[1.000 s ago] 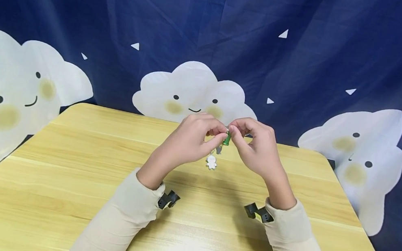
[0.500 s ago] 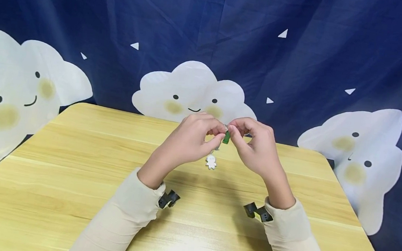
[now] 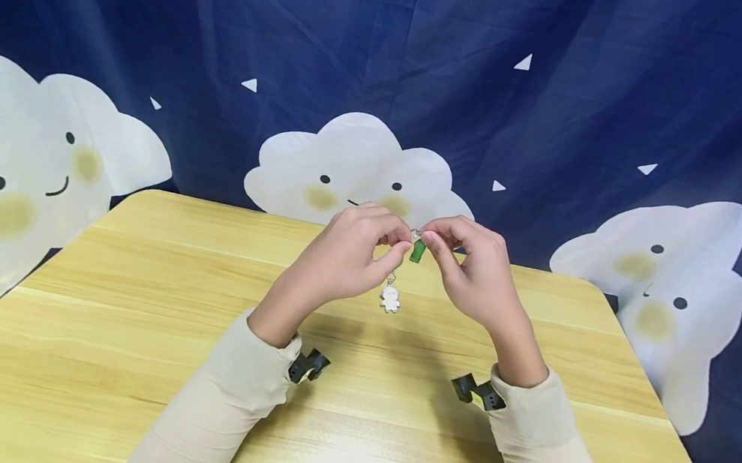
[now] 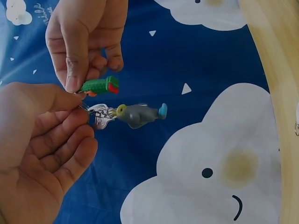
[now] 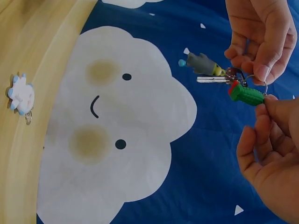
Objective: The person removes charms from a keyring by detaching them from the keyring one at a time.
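Note:
Above the far part of the table, my left hand (image 3: 358, 249) pinches a metal key ring (image 5: 266, 87) between thumb and index finger. Hanging from the ring are a silver key (image 5: 210, 80) and a small figure charm (image 4: 140, 115) with a grey body and blue tip. My right hand (image 3: 479, 269), facing the left, pinches the ring end of a green charm (image 5: 250, 95) with a red tip. In the right wrist view the wire ring spans the gap between both hands' fingertips. Fingers partly hide where the charm and ring meet.
A white doll-shaped charm (image 3: 390, 299) with a short chain lies on the wooden table (image 3: 130, 327), just below the hands. Behind the table's far edge hangs a blue curtain (image 3: 336, 47) printed with white clouds.
My left hand has shifted slightly left, widening the gap between the hands so more of the ring shows. The green charm has swung a little left and up. My right hand stays nearly still.

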The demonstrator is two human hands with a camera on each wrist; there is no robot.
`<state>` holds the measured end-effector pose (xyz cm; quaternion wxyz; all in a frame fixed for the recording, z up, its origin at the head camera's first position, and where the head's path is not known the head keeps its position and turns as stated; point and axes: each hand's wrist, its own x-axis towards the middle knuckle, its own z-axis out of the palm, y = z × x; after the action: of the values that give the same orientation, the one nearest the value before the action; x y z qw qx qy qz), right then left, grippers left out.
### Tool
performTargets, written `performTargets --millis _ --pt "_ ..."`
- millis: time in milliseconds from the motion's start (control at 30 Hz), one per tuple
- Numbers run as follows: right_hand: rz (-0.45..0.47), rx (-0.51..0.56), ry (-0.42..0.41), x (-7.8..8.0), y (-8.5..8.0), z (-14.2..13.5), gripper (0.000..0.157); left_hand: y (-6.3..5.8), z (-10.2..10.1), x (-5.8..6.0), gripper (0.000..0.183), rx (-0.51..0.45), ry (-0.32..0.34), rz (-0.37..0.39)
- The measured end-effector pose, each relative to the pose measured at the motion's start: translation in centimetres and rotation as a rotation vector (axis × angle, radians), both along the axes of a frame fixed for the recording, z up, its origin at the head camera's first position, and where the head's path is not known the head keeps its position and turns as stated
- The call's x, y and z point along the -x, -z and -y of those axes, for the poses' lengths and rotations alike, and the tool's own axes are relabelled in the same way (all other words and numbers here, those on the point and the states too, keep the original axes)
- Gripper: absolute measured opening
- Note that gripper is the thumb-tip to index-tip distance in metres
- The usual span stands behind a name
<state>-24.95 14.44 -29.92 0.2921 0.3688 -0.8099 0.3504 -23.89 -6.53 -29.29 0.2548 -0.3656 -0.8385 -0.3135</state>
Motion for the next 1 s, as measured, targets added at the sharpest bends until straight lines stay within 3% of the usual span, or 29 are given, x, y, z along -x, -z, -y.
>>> performTargets --millis 267,567,800,1000 --pt "-0.053 -0.025 -0.002 0.27 0.10 -0.10 0.004 -0.15 0.29 0.02 0.011 0.012 -0.017 -0.024" --pt "-0.048 -0.040 -0.016 0.35 0.24 -0.02 0.005 -0.30 0.60 -0.08 0.011 0.010 -0.026 -0.020" --pt "-0.087 -0.039 -0.024 0.43 0.25 -0.01 0.005 -0.53 0.70 -0.23 0.009 -0.052 0.012 0.005" --pt "-0.207 -0.072 -0.056 0.63 0.29 -0.03 0.009 -0.57 0.86 -0.22 0.008 -0.136 0.061 0.012"
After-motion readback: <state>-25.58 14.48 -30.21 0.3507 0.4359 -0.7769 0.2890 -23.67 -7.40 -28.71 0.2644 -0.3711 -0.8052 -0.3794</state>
